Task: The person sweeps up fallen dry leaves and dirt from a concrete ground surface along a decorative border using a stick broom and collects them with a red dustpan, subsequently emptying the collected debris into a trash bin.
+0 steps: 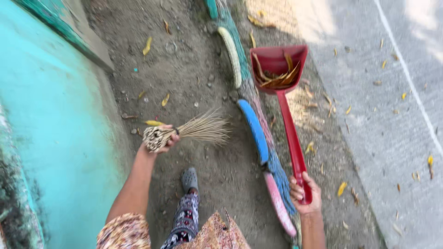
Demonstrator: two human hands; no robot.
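My left hand (162, 139) grips the bound end of a stick broom (203, 128), whose thin bristles fan out to the right above the dirt ground. My right hand (303, 192) holds the long handle of a red dustpan (278, 62). The pan's scoop rests further ahead and holds several dry yellow-brown leaves (276, 77).
A turquoise wall (50, 120) runs along the left. A row of painted half-buried tyres (255, 129) in white, blue and pink separates the dirt strip from a grey paved road (392, 106). Scattered yellow leaves lie on dirt and road. My foot in a grey clog (189, 179) stands below.
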